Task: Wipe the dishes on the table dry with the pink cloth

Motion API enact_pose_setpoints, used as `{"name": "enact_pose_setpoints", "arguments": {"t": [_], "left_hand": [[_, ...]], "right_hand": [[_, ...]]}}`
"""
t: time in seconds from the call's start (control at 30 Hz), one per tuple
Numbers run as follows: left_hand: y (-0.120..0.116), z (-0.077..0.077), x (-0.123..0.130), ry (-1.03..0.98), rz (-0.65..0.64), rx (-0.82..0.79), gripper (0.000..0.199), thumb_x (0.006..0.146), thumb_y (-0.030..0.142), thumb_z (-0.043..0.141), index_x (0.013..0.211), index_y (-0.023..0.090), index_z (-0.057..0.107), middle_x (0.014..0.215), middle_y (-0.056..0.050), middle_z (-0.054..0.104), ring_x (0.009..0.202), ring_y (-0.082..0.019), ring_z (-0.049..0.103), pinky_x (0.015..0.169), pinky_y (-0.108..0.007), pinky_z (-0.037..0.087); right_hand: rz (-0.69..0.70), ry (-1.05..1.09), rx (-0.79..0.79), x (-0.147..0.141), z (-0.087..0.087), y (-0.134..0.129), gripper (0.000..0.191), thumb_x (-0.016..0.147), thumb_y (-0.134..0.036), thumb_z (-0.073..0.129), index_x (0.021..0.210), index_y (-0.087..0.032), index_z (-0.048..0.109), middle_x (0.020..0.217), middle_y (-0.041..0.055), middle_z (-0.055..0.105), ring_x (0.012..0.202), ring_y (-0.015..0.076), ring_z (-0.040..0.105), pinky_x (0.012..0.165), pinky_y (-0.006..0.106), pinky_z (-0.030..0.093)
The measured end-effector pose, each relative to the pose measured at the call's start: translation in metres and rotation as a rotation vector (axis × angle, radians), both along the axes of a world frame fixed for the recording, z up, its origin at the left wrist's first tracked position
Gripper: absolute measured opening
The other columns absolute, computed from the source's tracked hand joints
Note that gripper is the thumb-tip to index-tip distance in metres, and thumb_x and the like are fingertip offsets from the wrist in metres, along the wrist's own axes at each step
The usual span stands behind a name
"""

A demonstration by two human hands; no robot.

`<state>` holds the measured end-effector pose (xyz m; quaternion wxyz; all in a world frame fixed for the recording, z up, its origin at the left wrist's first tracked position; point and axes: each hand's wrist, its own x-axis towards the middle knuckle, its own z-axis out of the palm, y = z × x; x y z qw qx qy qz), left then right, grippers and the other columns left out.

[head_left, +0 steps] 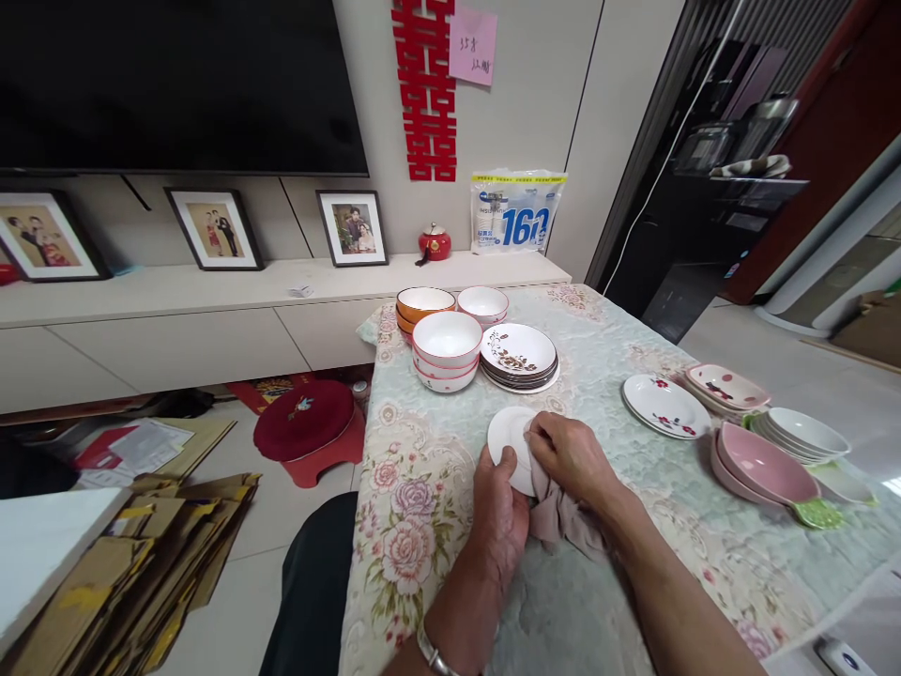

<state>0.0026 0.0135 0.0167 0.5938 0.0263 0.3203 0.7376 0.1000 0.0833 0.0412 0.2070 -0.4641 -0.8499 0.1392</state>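
holding, left hand: left hand (498, 498) closed on a small white plate (508, 434), thumb over its face near the rim; the other fingers are mostly hidden.
pressing, right hand: right hand (572, 453) curled, fingers bunched on a beige cloth (563, 519), against the right part of the plate.
plate position: between the hands, raised at a tilt over the near part of the table; whether its lower edge touches the tablecloth (408, 596), cannot tell.
cloth position: hanging below the right hand, in loose folds.
left wrist: silver bracelet (435, 654).
beyond the hands: stack of red-rimmed bowls (448, 340); touching or just beside it, a stack of brown-patterned plates (519, 347). behind these, orange bowls (425, 300) and smaller white bowls (482, 303).
right side of table: red-flowered plates (665, 406), spotted dishes (728, 387), pink bowls (766, 460), nested pale bowls (808, 432).
left of table: red stool (304, 420), flattened cardboard (133, 582) on the floor.
far ledge: three framed photos (354, 228), red jar (435, 244), printed plastic bag (516, 214).
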Motion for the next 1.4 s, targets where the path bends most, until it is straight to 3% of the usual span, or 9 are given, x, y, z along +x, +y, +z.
{"name": "enact_pose_setpoints", "arguments": {"t": [0.1, 0.2, 0.4, 0.57, 0.73, 0.93, 1.17, 1.3, 1.4], "left_hand": [[-0.001, 0.001, 0.001, 0.006, -0.004, 0.026, 0.043, 0.072, 0.02, 0.072, 0.114, 0.015, 0.062, 0.103, -0.011, 0.073, 0.103, -0.026, 0.068, 0.095, -0.039, 0.048], [-0.002, 0.001, 0.001, 0.011, -0.002, 0.03, 0.044, 0.071, 0.021, 0.072, 0.114, 0.015, 0.063, 0.104, -0.011, 0.073, 0.103, -0.026, 0.067, 0.095, -0.039, 0.048], [0.0, 0.004, -0.001, 0.038, -0.017, 0.05, 0.048, 0.069, 0.022, 0.074, 0.116, 0.014, 0.063, 0.102, -0.011, 0.074, 0.1, -0.026, 0.068, 0.094, -0.039, 0.049], [-0.002, 0.008, -0.002, 0.155, -0.019, 0.09, 0.047, 0.073, 0.026, 0.073, 0.118, 0.017, 0.062, 0.103, -0.01, 0.074, 0.096, -0.025, 0.069, 0.09, -0.037, 0.05], [-0.006, 0.009, -0.006, 0.464, -0.047, 0.101, 0.031, 0.08, 0.029, 0.067, 0.109, 0.019, 0.069, 0.099, -0.008, 0.074, 0.09, -0.023, 0.066, 0.083, -0.032, 0.05], [-0.011, 0.014, -0.008, 0.757, -0.071, 0.152, 0.031, 0.078, 0.021, 0.067, 0.108, 0.022, 0.075, 0.104, -0.007, 0.075, 0.098, -0.027, 0.064, 0.092, -0.032, 0.045], [-0.009, 0.006, -0.006, 0.987, -0.036, 0.254, 0.034, 0.081, 0.017, 0.061, 0.11, 0.027, 0.075, 0.121, -0.008, 0.07, 0.118, -0.03, 0.057, 0.109, -0.037, 0.034], [-0.008, 0.006, -0.008, 1.005, -0.051, 0.22, 0.034, 0.077, 0.016, 0.064, 0.105, 0.029, 0.077, 0.121, -0.008, 0.07, 0.121, -0.032, 0.055, 0.113, -0.04, 0.029], [-0.007, 0.006, -0.008, 0.942, -0.046, 0.201, 0.033, 0.072, 0.014, 0.068, 0.098, 0.031, 0.079, 0.117, -0.008, 0.072, 0.121, -0.033, 0.055, 0.116, -0.041, 0.025]], "right_hand": [[0.126, 0.062, -0.036, -0.004, 0.0, -0.003, 0.017, 0.088, -0.023, 0.05, 0.072, -0.02, 0.055, 0.072, 0.0005, 0.062, 0.065, 0.0138, 0.054, 0.061, 0.024, 0.034], [0.122, 0.102, -0.008, -0.007, -0.003, -0.002, 0.018, 0.09, -0.025, 0.049, 0.074, -0.02, 0.055, 0.076, 0.0016, 0.063, 0.069, 0.0148, 0.056, 0.064, 0.024, 0.036], [-0.163, 0.19, 0.019, 0.004, -0.01, 0.011, 0.021, 0.09, -0.032, 0.048, 0.077, -0.02, 0.058, 0.075, 0.0032, 0.064, 0.07, 0.0177, 0.056, 0.066, 0.027, 0.037], [-0.334, 0.458, -0.14, 0.011, -0.009, 0.017, 0.029, 0.085, -0.043, 0.053, 0.067, -0.02, 0.055, 0.061, -0.0014, 0.056, 0.061, 0.0158, 0.048, 0.059, 0.026, 0.034], [-0.407, 0.761, -0.326, 0.015, -0.013, 0.025, 0.03, 0.074, -0.047, 0.063, 0.063, -0.019, 0.058, 0.06, -0.0018, 0.053, 0.061, 0.015, 0.045, 0.056, 0.025, 0.034], [-0.387, 0.893, -0.486, 0.013, -0.019, 0.029, 0.036, 0.074, -0.057, 0.058, 0.068, -0.022, 0.054, 0.052, -0.0034, 0.05, 0.048, 0.0144, 0.045, 0.047, 0.027, 0.039], [-0.318, 1.222, -0.911, 0.004, 0.002, 0.019, 0.028, 0.076, -0.046, 0.066, 0.07, -0.02, 0.058, 0.059, 0.0005, 0.062, 0.052, 0.0159, 0.056, 0.053, 0.028, 0.05], [-0.247, 1.204, -0.99, 0.006, 0.013, 0.013, 0.024, 0.082, -0.043, 0.061, 0.076, -0.02, 0.063, 0.067, 0.0032, 0.07, 0.059, 0.0182, 0.063, 0.058, 0.028, 0.053], [-0.211, 1.179, -1.005, 0.008, 0.012, 0.012, 0.025, 0.084, -0.043, 0.057, 0.078, -0.02, 0.065, 0.07, 0.005, 0.072, 0.062, 0.02, 0.066, 0.06, 0.03, 0.055]]}}
